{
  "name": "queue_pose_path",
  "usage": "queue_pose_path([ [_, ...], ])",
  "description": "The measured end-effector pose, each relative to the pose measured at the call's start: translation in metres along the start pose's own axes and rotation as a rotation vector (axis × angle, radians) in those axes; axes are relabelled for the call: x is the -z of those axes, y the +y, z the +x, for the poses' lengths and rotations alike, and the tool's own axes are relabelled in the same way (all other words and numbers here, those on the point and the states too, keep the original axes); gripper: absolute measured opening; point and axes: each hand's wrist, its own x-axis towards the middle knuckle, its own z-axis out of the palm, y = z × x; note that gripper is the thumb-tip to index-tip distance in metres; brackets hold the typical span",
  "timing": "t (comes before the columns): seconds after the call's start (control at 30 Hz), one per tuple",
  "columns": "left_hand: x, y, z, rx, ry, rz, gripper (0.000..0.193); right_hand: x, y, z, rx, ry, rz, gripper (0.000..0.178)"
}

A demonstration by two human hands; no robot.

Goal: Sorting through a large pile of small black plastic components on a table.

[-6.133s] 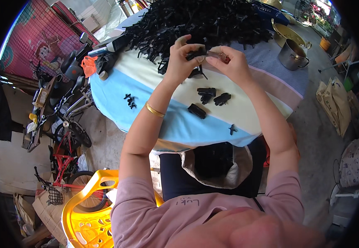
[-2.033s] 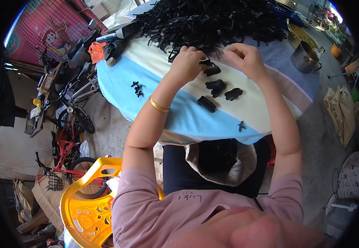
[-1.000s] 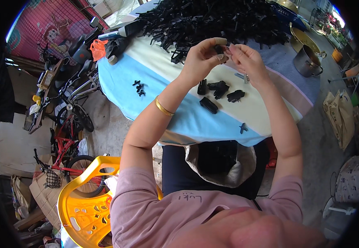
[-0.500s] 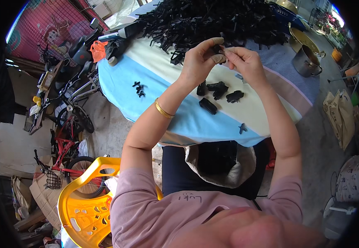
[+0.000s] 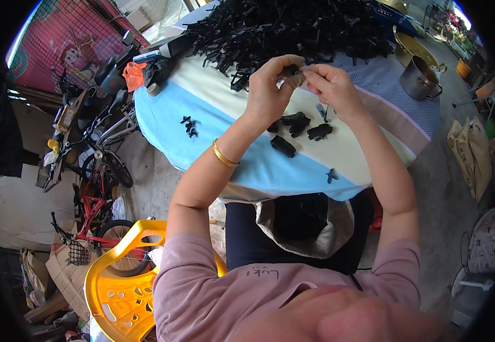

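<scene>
Over the far part of the cloth-covered table (image 5: 173,128), my two hands meet. My left hand (image 5: 270,91) is curled, with covered thumb and fingertip, around a small black piece (image 5: 289,70) mostly hidden by the fingers. My right hand (image 5: 331,88) pinches at the same spot, fingertips against the left thumb; what it grips is hidden. Just beyond lies a large heap of black strip-like pieces (image 5: 281,31). Nearer me are several black bundles (image 5: 283,146), a small grey-and-black item (image 5: 322,112) by my right wrist, and a loose black piece (image 5: 331,175).
Small black bits (image 5: 190,126) lie on the blue stripe at left. An open bag (image 5: 338,228) with black contents sits at my lap. A metal pot (image 5: 421,80) and a brass-coloured pan (image 5: 415,48) stand far right. A yellow chair (image 5: 102,279) and bicycles (image 5: 90,211) are at left.
Both hands stay together and have shifted only slightly; the right fingers have turned a little at the pinch. The small grey-and-black item by the right wrist shows more now. The view has shifted slightly.
</scene>
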Motion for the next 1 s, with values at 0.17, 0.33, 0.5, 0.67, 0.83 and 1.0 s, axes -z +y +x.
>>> queue_pose_path([
  [0.17,0.001,0.005,0.001,0.111,-0.022,0.167,0.061,0.005,0.006,0.004,0.349,0.132,-0.251,0.017],
  [0.33,0.004,0.02,0.001,0.135,-0.269,0.154,0.067,0.014,0.012,0.008,0.276,0.016,-0.333,0.02],
  [0.5,0.042,0.01,0.013,0.334,-0.585,-0.552,0.067,0.02,0.001,0.009,0.266,-0.076,-0.08,0.018],
  [0.67,0.039,0.004,0.016,0.39,-0.541,-0.703,0.045,0.021,0.001,0.006,0.16,-0.233,0.196,0.021],
  [0.83,0.026,-0.009,0.006,0.536,-0.528,-0.858,0.026,0.019,0.013,0.011,0.311,-0.241,0.066,0.02],
  [1.0,0.025,-0.005,0.006,0.575,-0.377,-0.772,0.014,0.011,0.008,0.008,0.354,-0.068,-0.063,0.017],
])
